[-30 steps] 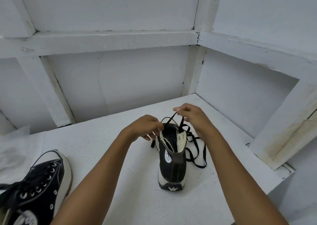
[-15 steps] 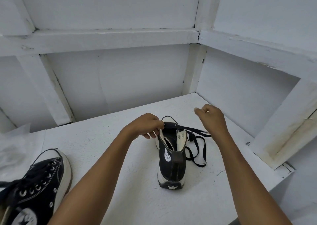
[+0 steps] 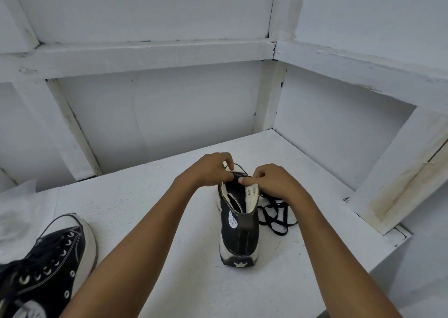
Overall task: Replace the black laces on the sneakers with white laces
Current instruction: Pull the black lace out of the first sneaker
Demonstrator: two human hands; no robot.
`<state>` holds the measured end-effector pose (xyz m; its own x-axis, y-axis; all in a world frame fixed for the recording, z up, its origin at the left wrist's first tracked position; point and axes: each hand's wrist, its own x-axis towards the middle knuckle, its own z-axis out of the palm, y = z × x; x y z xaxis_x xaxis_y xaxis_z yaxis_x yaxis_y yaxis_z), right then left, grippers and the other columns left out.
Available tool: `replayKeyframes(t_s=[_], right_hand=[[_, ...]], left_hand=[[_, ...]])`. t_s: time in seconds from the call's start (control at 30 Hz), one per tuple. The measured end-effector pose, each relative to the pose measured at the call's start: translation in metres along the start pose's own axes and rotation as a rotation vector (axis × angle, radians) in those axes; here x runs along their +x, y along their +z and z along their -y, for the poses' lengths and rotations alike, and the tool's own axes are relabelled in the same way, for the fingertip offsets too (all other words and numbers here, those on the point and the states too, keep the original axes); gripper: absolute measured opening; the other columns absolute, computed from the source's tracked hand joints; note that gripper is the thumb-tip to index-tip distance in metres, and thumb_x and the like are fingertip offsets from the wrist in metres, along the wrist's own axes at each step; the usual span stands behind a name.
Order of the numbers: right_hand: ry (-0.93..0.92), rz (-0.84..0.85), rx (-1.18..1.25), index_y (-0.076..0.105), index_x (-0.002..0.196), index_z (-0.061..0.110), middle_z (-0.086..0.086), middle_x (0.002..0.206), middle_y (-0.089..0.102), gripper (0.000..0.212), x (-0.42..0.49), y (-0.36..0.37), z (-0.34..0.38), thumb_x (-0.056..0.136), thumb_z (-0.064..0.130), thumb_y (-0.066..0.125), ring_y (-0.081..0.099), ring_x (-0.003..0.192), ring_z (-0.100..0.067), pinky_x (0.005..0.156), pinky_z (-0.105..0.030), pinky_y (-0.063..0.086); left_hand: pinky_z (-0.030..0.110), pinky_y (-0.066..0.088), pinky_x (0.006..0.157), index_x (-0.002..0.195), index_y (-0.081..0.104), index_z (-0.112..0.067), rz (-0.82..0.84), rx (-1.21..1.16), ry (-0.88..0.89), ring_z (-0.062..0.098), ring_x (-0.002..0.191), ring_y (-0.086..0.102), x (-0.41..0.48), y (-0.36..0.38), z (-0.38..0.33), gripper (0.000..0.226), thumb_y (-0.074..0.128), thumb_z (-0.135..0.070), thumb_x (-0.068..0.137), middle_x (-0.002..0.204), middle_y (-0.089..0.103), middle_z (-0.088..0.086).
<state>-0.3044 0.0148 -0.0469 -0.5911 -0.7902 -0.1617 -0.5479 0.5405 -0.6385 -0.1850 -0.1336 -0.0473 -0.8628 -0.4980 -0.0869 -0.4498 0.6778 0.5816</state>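
The black canvas high-top sneaker point(image 3: 238, 223) stood on the white tabletop point(image 3: 145, 208), light and floppy at the collar. Its limp black flat lace point(image 3: 274, 218), heaped just right of the sneaker, would likely pull best near an eyelet. The left hand point(image 3: 211, 169) gripped the sneaker's collar front. The right hand point(image 3: 271, 179), held out wide of the sneaker half a second before, pinched the lace at the collar.

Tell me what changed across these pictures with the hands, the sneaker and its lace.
The right hand, which had drawn the black flat lace up, then out rightward, let it go and returned to pinch the eyelet flap of the black canvas high-top sneaker. The lace lies loose right of it. Unchanged: the left hand gripping the collar, the sneaker upright, the second black sneaker at left.
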Motion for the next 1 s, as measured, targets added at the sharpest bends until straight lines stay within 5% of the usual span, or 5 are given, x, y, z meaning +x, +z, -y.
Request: replayKeyframes(t_s=[0.33,0.5,0.6,0.73,1.0], right_hand=[[0.105,0.065,0.143,0.055,0.053,0.012,0.008,0.035,0.051,0.032,-0.006,-0.005,0.004,0.083,0.019,0.062,0.045,0.039,-0.006,0.046,-0.021,0.030],[0.157,0.039,0.175,0.059,0.054,0.012,0.008,0.039,0.054,0.031,-0.007,-0.007,0.001,0.082,0.025,0.067,0.052,0.047,-0.012,0.046,-0.022,0.031],[0.178,0.044,0.168,0.064,0.058,0.011,0.006,0.040,0.055,0.029,-0.008,-0.006,0.000,0.081,0.027,0.068,0.050,0.044,-0.011,0.044,-0.020,0.032],[0.163,0.038,0.161,0.059,0.054,0.011,0.008,0.038,0.053,0.031,-0.007,-0.006,0.002,0.081,0.024,0.068,0.050,0.044,-0.011,0.047,-0.022,0.032],[0.122,0.057,0.126,0.053,0.055,0.013,0.012,0.034,0.047,0.033,-0.011,-0.009,0.009,0.085,0.017,0.064,0.049,0.046,-0.009,0.038,-0.015,0.026]], left_hand=[[0.027,0.042,0.066,0.085,0.068,-0.032,0.108,0.317,0.167,0.013,0.083,0.057,0.027,0.009,-0.013,0.006,0.072,-0.036,0.083,0.084,0.060,-0.010],[0.026,0.037,0.059,0.069,0.059,-0.020,-0.123,0.273,0.107,0.019,0.076,0.055,0.025,0.007,-0.007,0.019,0.063,-0.031,0.083,0.075,0.058,-0.003],[0.027,0.039,0.061,0.081,0.065,-0.008,-0.290,0.305,-0.070,0.025,0.077,0.057,0.021,-0.002,0.007,0.019,0.060,-0.026,0.083,0.079,0.062,0.003],[0.028,0.041,0.064,0.096,0.065,-0.011,-0.172,0.380,-0.197,0.024,0.085,0.059,0.020,-0.009,0.021,0.021,0.059,-0.028,0.086,0.092,0.064,0.003],[0.034,0.053,0.078,0.094,0.073,-0.020,0.072,0.276,0.145,0.017,0.093,0.061,0.020,0.000,-0.015,0.015,0.069,-0.031,0.085,0.099,0.070,-0.002]])
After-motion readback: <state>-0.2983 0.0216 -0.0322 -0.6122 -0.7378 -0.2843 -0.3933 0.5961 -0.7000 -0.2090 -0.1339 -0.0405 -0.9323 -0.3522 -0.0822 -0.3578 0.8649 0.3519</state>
